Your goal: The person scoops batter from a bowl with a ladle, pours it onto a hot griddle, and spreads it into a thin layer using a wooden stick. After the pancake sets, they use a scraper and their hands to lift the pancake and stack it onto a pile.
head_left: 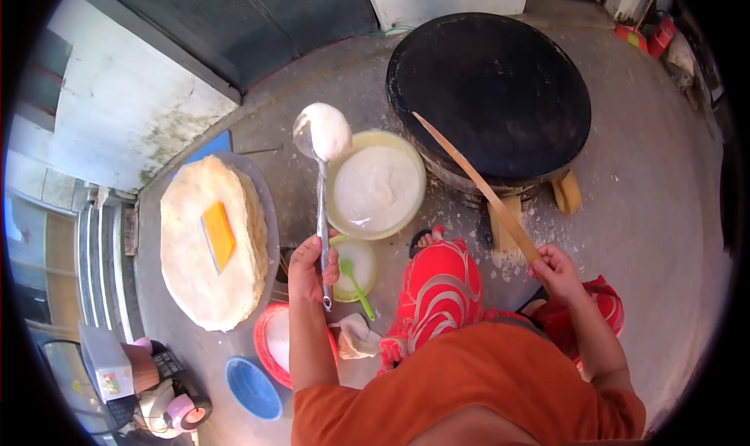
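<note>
My left hand (314, 265) is wrapped round the handle of a metal ladle (321, 204), held upright with a mound of white batter (328, 130) in its bowl. That bowl is at the upper left edge of a cream basin (418, 200) of white batter. My right hand (556, 269) grips the lower end of a long wooden spatula (476, 182), whose tip lies over the left side of a round black griddle (492, 94). The griddle's surface is dark and bare. Left of the ladle, a thick stack of pale flatbreads (187, 250) carries a yellow scraper (219, 235).
Near my left forearm are a small bowl (369, 262) with a green spoon (355, 286), a red basin (264, 344), a blue basin (254, 387) and a cloth (356, 338). A scooter (168, 407) is at lower left. Wooden blocks (566, 193) sit under the griddle.
</note>
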The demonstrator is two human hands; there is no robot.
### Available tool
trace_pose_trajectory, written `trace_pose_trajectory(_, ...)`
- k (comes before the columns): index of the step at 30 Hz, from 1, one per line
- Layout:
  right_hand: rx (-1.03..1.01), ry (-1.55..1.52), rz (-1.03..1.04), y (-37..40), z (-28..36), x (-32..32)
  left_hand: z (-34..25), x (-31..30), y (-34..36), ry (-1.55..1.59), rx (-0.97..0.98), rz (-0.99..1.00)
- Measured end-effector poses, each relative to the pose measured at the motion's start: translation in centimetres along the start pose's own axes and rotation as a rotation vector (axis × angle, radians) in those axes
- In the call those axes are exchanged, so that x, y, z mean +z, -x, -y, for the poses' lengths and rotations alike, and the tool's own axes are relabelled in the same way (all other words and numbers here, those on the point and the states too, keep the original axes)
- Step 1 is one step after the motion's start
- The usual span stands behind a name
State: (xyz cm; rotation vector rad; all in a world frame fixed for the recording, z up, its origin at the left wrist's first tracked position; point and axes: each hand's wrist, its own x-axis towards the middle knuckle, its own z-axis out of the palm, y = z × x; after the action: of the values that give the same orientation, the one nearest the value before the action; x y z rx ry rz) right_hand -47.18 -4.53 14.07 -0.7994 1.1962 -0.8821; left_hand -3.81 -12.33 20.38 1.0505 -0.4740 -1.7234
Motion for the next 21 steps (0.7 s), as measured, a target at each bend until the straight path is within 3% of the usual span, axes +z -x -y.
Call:
trace_pose_trajectory(5,-0.092,0.094,-0.068,-1.3,0.3,-0.4,-1.3,4.3,-3.4,-0.022,0.045,0.068)
trace_pose_trajectory(7,-0.160,0.239,-0.186,-2.2,1.1,-0.3,-1.1,6.1,-6.1,0.010,0.047,0.099)
trace_pose_trajectory(11,-0.213,0.335,-0.255,-3.9,3.0,-0.6,-0.3,10.8,-11.7,-0.001,0.037,0.000)
trace_pose_trajectory(13,-0.313,0.643,-0.336,-4.7,4.9,-0.3,0.6,12.5,-14.6,-0.024,0.080,-0.017)
trace_pose_trajectory(16,-0.459,0.842,-0.399,-6.9,6.5,-0.4,2.2,14.1,-18.7,-0.052,0.090,-0.019)
trace_pose_trajectory(21,-0.547,0.955,-0.377,-11.8,9.2,0.0,5.1,15.3,-23.1,-0.136,0.081,-0.072)
